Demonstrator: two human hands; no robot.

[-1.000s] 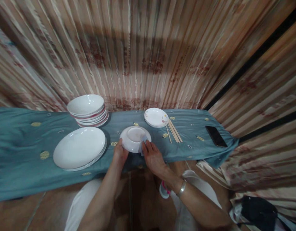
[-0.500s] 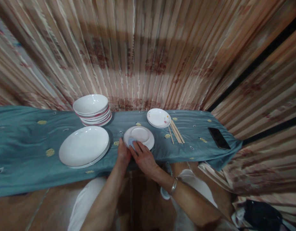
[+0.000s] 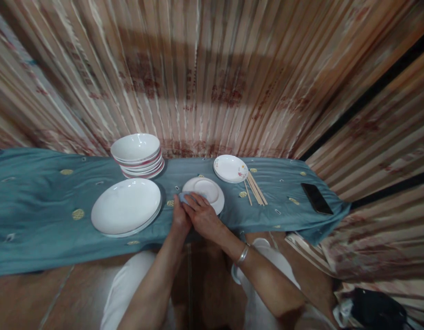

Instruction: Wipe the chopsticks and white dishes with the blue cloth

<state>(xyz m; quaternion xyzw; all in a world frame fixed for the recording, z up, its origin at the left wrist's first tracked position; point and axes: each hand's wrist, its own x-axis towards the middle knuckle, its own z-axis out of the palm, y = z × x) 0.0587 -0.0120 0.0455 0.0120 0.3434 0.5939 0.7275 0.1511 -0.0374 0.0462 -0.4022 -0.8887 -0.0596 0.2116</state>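
A white plate (image 3: 215, 201) lies bottom up near the table's front edge, its round foot ring showing. At its near left edge my left hand (image 3: 181, 215) is closed on the rim, thumb pointing up. Beneath the fingers of my right hand (image 3: 204, 217) is a light blue cloth (image 3: 187, 198), pressed onto the plate's underside at the left. Most of the cloth is hidden by those fingers. Both hands touch or nearly touch at the wrists' side of the plate.
Large oval plates (image 3: 125, 208) are stacked to the left, with a pile of bowls (image 3: 136, 149) behind them. Small flowered plates (image 3: 230, 168), several chopsticks (image 3: 256, 189) and a black phone (image 3: 316, 198) lie to the right on the green tablecloth (image 3: 40, 206). A curtain hangs behind.
My right hand has slid the cloth left and slightly nearer along the plate, toward my left hand. The whole view has shifted a little; the other dishes stay put.
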